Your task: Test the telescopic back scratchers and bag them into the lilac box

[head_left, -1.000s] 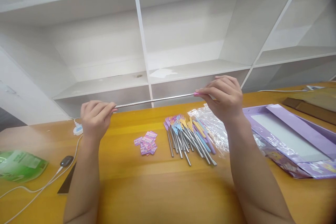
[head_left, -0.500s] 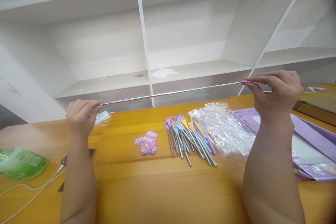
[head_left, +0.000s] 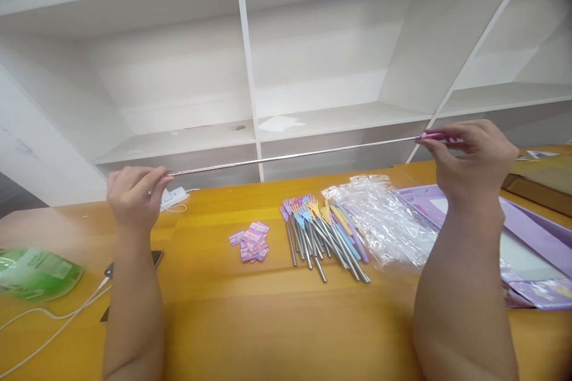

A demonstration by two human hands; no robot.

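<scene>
A back scratcher (head_left: pixel 295 155) with a pink claw head and a thin, fully drawn-out metal rod stretches across the view above the table. My left hand (head_left: pixel 136 195) pinches the rod's left end between thumb and fingers. At the other end, my right hand (head_left: pixel 476 155) grips the pink head. Below lies a heap of metal-rod back scratchers (head_left: pixel 315 238) with purple, blue, yellow and pink claw heads. Coloured handle sleeves (head_left: pixel 351 232) lie along the heap's right side. To its left is a small pile of pink and purple cards (head_left: pixel 251 241).
Clear plastic bags (head_left: pixel 379 220) lie right of the heap, by a purple box (head_left: pixel 536 238). A green bottle (head_left: pixel 40 274), white cables (head_left: pixel 67 314) and a phone (head_left: pixel 156 258) are at the left. White shelving (head_left: pixel 257 101) stands behind the wooden table (head_left: pixel 277 333).
Both hands have spread very slightly farther apart, still holding the back scratcher by its ends. More of the pink head shows at my right fingers. The table items have not moved.
</scene>
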